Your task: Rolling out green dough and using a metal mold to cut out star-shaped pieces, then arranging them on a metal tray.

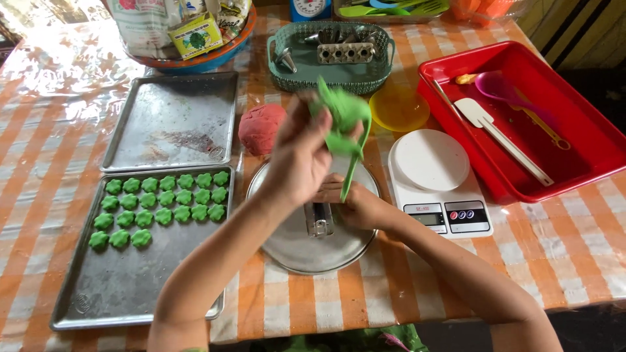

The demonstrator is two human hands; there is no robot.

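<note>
My left hand [297,153] is raised above a round metal plate [297,251] and grips the top of a green piping bag [342,114] smeared with green dough. The bag tapers down to my right hand [355,202], which closes around its lower end just over the plate. A small metal nozzle piece [319,218] lies on the plate beside that hand. To the left, a baking tray [124,287] carries several rows of green flower-shaped cookies [163,208].
An empty baking tray [173,120] lies behind the filled one. A red dough ball [259,128], yellow lid [399,109], white kitchen scale [433,179], red bin [587,140] with spatula and scoop, and a green basket [329,75] of nozzles surround the plate.
</note>
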